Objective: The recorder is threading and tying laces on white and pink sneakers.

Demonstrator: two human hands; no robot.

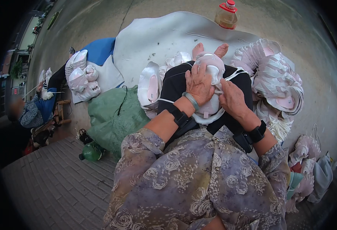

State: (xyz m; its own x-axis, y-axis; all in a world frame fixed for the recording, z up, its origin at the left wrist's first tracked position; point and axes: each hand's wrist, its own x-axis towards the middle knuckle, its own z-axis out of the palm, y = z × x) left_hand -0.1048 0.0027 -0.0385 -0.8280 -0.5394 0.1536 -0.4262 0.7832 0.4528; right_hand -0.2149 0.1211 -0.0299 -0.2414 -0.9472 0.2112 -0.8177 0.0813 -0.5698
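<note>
A pink and white sneaker lies on my lap, its toe pointing away from me. My left hand grips it from the left, fingers bent over its upper and covering part of it. At the shoe's right side my right hand is closed, thumb and index finger pinching a white shoelace by the eyelets. More white lace trails across my dark-clad right knee. The lace's exact path between my fingers is partly hidden.
Stacked pink-white shoes stand at right, others by my left knee. A pale sheet covers the ground; a red-capped jug stands beyond. At left are a green sack, a green bottle and a seated person handling shoes.
</note>
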